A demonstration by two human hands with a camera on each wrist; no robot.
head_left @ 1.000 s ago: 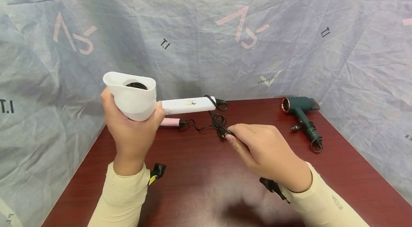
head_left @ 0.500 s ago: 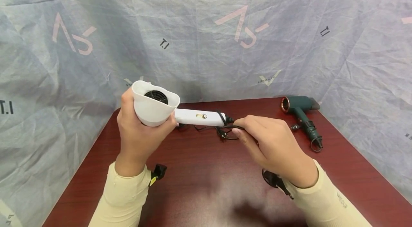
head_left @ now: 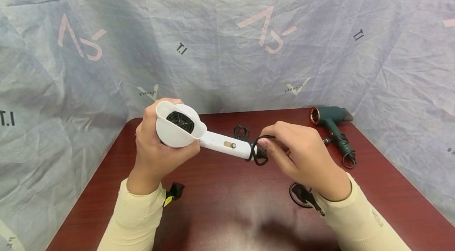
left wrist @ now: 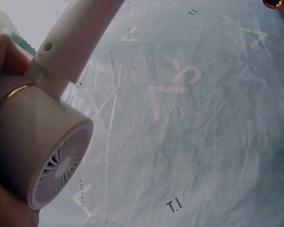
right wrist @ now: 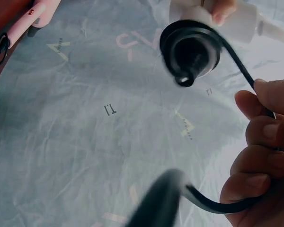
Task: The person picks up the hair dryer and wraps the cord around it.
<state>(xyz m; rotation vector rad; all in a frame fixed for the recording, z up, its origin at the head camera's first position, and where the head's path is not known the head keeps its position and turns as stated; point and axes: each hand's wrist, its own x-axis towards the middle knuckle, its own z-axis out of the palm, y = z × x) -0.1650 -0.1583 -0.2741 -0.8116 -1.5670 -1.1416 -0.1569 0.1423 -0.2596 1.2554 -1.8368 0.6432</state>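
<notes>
My left hand (head_left: 151, 160) grips a white hair dryer (head_left: 174, 137) by its barrel, holding it up over the table. The wide nozzle faces the head camera, a black grille inside it, and the handle (head_left: 217, 142) points right. In the left wrist view the slotted rear vent (left wrist: 61, 165) and a gold ring show. My right hand (head_left: 302, 156) pinches the dryer's black cord (right wrist: 239, 64) between thumb and forefinger, close to the handle's end. The cord loops around that end, and more of it passes through the curled fingers in the right wrist view.
A dark green hair dryer (head_left: 330, 120) lies at the table's back right, cord wound on its handle. A black cord coil (head_left: 241, 132) lies behind the white handle. In the right wrist view a pink hair dryer (right wrist: 26, 21) rests on the red-brown table (head_left: 213, 195). Grey cloth (head_left: 213, 25) hangs behind.
The white hair dryer has moved right and turned, its handle now sloping down to the right. My right hand has shifted slightly right and up, bringing the cord over the handle's end.
</notes>
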